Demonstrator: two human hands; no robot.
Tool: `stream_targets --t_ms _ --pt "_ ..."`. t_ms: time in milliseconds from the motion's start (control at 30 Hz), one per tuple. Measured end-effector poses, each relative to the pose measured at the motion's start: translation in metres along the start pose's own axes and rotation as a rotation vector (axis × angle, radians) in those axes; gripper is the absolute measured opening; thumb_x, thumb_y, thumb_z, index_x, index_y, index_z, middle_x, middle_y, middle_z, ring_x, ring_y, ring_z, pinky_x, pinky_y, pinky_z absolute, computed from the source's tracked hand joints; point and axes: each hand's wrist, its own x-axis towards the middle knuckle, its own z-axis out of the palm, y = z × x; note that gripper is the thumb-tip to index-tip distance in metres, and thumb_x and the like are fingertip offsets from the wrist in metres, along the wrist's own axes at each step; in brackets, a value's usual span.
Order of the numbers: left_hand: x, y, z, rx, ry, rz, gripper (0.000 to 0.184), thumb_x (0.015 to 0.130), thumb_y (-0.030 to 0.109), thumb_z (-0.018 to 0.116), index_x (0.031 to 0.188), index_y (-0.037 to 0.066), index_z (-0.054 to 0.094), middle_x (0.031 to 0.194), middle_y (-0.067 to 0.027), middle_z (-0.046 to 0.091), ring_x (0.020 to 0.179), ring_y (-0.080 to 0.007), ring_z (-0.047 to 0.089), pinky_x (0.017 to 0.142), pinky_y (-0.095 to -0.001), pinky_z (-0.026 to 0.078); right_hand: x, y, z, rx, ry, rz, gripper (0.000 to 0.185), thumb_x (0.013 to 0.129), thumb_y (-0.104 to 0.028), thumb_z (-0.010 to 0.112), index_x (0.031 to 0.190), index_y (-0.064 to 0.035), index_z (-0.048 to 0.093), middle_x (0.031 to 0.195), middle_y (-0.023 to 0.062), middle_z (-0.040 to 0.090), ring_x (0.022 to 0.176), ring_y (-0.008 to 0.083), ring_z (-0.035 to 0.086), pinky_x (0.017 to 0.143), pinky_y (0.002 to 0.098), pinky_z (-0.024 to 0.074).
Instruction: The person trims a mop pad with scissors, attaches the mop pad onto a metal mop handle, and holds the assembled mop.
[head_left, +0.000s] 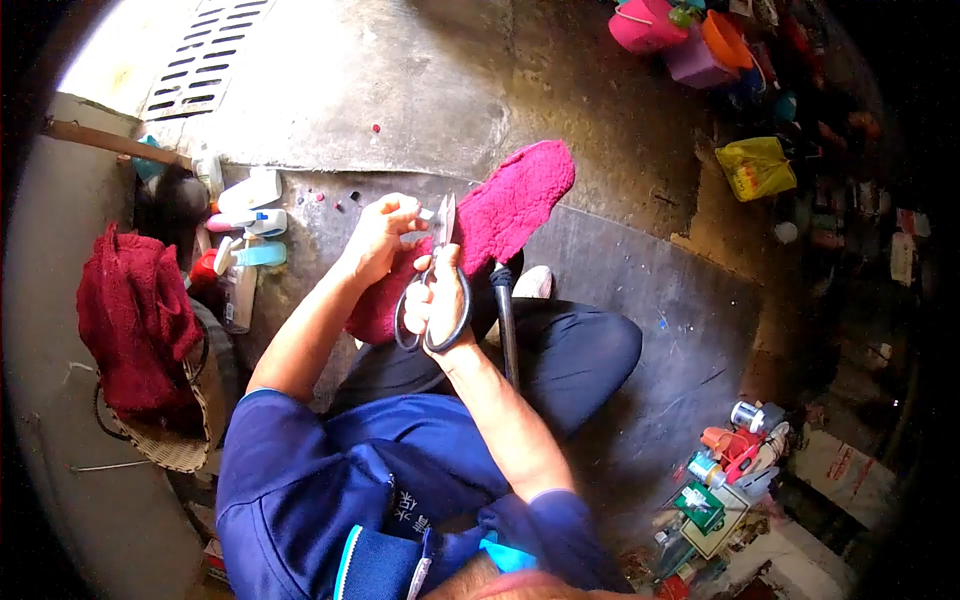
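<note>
My right hand [445,305] is wrapped round the black handles of a pair of scissors [443,228]. Their metal blades point away from me, slightly apart. Just left of the blades, my left hand [385,235] pinches a small whitish piece [427,214] between thumb and fingers; its exact kind is too small to tell. Beneath both hands lies a long, fuzzy crimson fabric piece [520,195] with a rounded far end, reaching from above my lap out to the upper right. The hands and scissors cover its middle. A black upright rod [506,325] stands beside it, between my legs.
At left, a wicker basket [175,448] bears crimson cloth [135,320]. Several bottles [262,222] stand near the wall. Colored buckets [645,25] and a yellow bag [755,168] are at upper right. Assorted small items, including a green box [698,507], lie at lower right.
</note>
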Motion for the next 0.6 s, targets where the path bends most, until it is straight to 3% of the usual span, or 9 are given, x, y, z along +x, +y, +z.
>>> stream_targets --t_ms 167,233,267,300,333,433,500,567,600 --pt "0.008 -0.004 -0.017 0.068 0.046 0.001 0.032 0.089 0.029 0.058 0.111 0.006 0.051 0.109 -0.0083 0.06 0.091 -0.0206 0.06 0.071 -0.0343 0.051 -0.012 -0.01 -0.006 -0.022 -0.291 0.106 0.049 0.09 -0.06 0.04 0.102 -0.0133 0.047 0.062 -0.0039 0.04 0.042 0.004 0.034 0.036 0.0189 0.0299" --pt "0.011 -0.005 -0.021 0.15 0.03 0.001 0.047 0.088 0.033 0.058 0.124 0.007 0.044 0.121 -0.0122 0.055 0.099 -0.0233 0.059 0.078 -0.0386 0.05 -0.031 -0.018 -0.007 -0.159 -0.302 0.062 0.036 0.093 -0.047 0.049 0.105 -0.0127 0.048 0.063 -0.0038 0.04 0.041 0.0042 0.034 0.036 0.0203 0.031" --pt "0.009 -0.003 -0.019 0.257 0.037 -0.026 0.049 0.088 0.034 0.058 0.127 0.007 0.043 0.123 -0.0121 0.054 0.103 -0.023 0.057 0.078 -0.0391 0.049 -0.044 -0.031 -0.011 -0.187 -0.346 -0.014 0.021 0.093 -0.025 0.055 0.106 -0.0107 0.049 0.064 -0.0028 0.043 0.042 0.0053 0.038 0.036 0.0214 0.0334" --pt "0.003 0.002 -0.015 0.365 0.046 -0.055 0.052 0.088 0.034 0.059 0.129 0.008 0.041 0.124 -0.0121 0.052 0.106 -0.0228 0.056 0.079 -0.0395 0.048 -0.053 -0.039 -0.017 -0.35 -0.257 -0.234 0.018 0.09 -0.01 0.054 0.107 -0.008 0.049 0.063 -0.001 0.045 0.042 0.0066 0.042 0.037 0.0225 0.0366" --pt "0.007 -0.003 -0.022 0.46 0.02 0.029 0.056 0.088 0.034 0.06 0.134 0.009 0.038 0.125 -0.0136 0.051 0.11 -0.0211 0.053 0.083 -0.0385 0.047 -0.057 -0.05 -0.023 -0.404 -0.104 -0.378 0.021 0.086 -0.006 0.056 0.106 -0.0055 0.048 0.062 0.0009 0.048 0.042 0.0086 0.045 0.037 0.0237 0.039" --pt "0.02 -0.014 -0.029 0.695 0.12 0.337 0.059 0.089 0.032 0.061 0.137 0.009 0.036 0.128 -0.0167 0.047 0.11 -0.0204 0.051 0.09 -0.0337 0.043 -0.043 -0.087 -0.064 -0.821 0.301 -0.747 0.027 0.083 -0.007 0.063 0.103 -0.003 0.045 0.066 0.0064 0.055 0.045 0.0115 0.049 0.042 0.0254 0.0423" --pt "0.009 0.011 -0.007 0.702 -0.083 0.121 0.064 0.085 0.028 0.066 0.139 0.011 0.034 0.128 -0.0156 0.047 0.115 -0.0232 0.049 0.098 -0.0372 0.04 -0.019 -0.095 -0.097 -0.75 0.426 -0.793 0.034 0.082 -0.011 0.068 0.106 -0.0042 0.044 0.065 0.007 0.057 0.048 0.0118 0.052 0.045 0.025 0.0433" --pt "0.002 0.011 0.008 0.774 -0.279 0.079 0.073 0.08 0.028 0.07 0.14 0.014 0.032 0.13 -0.0153 0.046 0.117 -0.0246 0.048 0.099 -0.0391 0.039 0.001 -0.099 -0.116 -0.8 0.467 -0.737 0.038 0.081 -0.017 0.07 0.107 -0.005 0.044 0.069 0.0082 0.061 0.051 0.0123 0.055 0.048 0.0262 0.0453" --pt "-0.018 0.03 0.033 0.97 -0.338 0.098 0.086 0.072 0.03 0.076 0.142 0.011 0.029 0.132 -0.0173 0.045 0.122 -0.0273 0.044 0.102 -0.0401 0.035 0.013 -0.098 -0.118 -0.903 0.523 -0.781 0.04 0.081 -0.021 0.071 0.106 -0.005 0.045 0.072 0.0088 0.063 0.052 0.0128 0.056 0.05 0.027 0.0459"
